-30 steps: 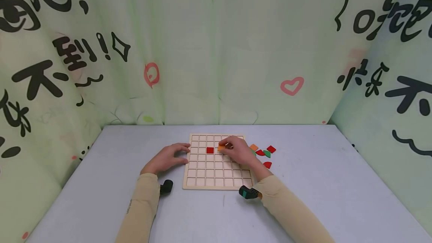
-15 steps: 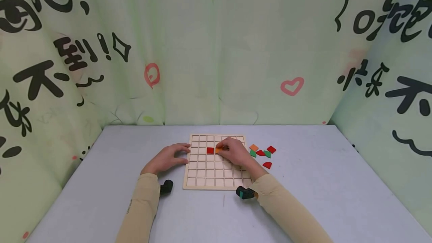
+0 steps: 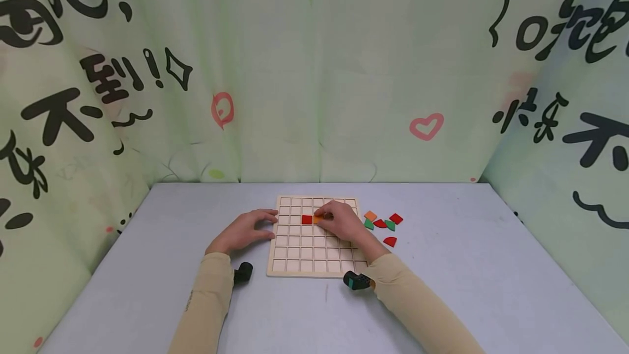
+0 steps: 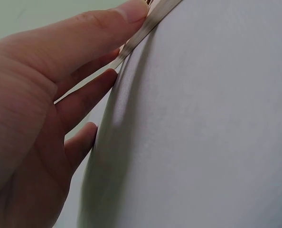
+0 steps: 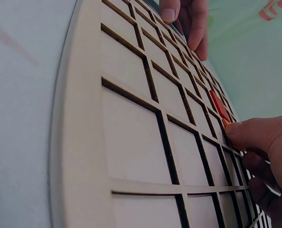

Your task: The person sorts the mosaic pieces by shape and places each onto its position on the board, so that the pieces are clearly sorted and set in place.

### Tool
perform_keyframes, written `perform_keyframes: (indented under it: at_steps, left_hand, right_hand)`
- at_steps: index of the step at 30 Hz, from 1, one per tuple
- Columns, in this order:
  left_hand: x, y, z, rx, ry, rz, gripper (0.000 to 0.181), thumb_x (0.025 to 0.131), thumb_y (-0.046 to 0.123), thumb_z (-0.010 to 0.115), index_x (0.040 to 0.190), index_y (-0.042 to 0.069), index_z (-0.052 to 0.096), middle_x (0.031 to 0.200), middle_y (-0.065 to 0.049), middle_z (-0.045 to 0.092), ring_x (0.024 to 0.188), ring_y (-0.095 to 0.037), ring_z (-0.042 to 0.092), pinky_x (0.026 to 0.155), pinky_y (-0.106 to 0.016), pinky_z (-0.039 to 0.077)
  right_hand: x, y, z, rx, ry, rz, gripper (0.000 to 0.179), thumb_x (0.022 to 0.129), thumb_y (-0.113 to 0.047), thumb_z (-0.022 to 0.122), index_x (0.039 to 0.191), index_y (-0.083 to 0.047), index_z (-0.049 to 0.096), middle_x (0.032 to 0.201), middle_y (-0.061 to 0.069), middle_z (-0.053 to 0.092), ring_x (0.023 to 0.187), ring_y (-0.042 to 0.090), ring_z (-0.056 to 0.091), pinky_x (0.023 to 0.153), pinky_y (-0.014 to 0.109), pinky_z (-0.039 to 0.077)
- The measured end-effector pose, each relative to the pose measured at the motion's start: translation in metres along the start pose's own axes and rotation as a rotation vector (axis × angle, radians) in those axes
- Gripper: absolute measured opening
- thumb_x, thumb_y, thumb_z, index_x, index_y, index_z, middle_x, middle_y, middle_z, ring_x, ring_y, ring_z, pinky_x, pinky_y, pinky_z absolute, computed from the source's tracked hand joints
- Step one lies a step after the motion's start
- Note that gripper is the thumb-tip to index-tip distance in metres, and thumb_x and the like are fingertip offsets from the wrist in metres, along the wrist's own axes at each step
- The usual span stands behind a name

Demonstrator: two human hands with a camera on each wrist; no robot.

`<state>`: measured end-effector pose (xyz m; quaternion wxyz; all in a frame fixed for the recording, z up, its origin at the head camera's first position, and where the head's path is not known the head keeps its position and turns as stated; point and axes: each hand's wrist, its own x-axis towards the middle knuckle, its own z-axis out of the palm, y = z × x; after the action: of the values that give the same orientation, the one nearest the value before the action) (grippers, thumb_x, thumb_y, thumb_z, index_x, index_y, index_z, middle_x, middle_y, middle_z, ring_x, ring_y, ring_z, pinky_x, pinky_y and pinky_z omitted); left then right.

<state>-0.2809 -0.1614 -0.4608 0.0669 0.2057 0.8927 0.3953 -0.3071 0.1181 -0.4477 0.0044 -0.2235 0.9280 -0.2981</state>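
Note:
A wooden grid board [image 3: 297, 259] with small square cells lies on the table. My right hand [image 3: 345, 224] is over its upper half, thumb and fingertips pinching an orange square tile [image 3: 316, 220]. That tile sits at the cell right beside a red square tile [image 3: 307, 220] in the grid. In the right wrist view, the thumb covers most of the orange tile [image 5: 226, 123], next to the red tile [image 5: 219, 104]. My left hand [image 3: 244, 229] rests at the board's left edge, fingers spread and relaxed. The left wrist view shows its thumb [image 4: 131, 10] at the wooden rim [image 4: 153, 21].
Right of the board lie loose pieces: an orange square [image 3: 371, 216], a red square [image 3: 396, 218], green pieces [image 3: 369, 224] and red curved-edged pieces [image 3: 390, 241]. The white table [image 3: 442, 266] is backed by a printed curtain [image 3: 319, 70].
My right hand has moved slightly left with the orange tile, bringing it beside the red tile, then stayed there over the last half second. The left hand has not moved.

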Motion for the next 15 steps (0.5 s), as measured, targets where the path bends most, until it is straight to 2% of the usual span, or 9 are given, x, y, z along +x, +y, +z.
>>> perform_keyframes:
  at_steps: [15]
  left_hand:
    - [0.0005,0.0026,0.0005,-0.008,0.008,-0.007,0.036,0.085,0.015,0.076,0.119,0.006,0.067,0.143,-0.005,0.052,0.139,-0.030,0.038,0.115,-0.047,0.031]
  right_hand:
    - [-0.0005,0.0028,0.0012,0.010,-0.002,-0.010,0.021,0.089,-0.010,0.071,0.110,-0.007,0.073,0.108,0.006,0.068,0.095,0.019,0.059,0.086,0.035,0.051]
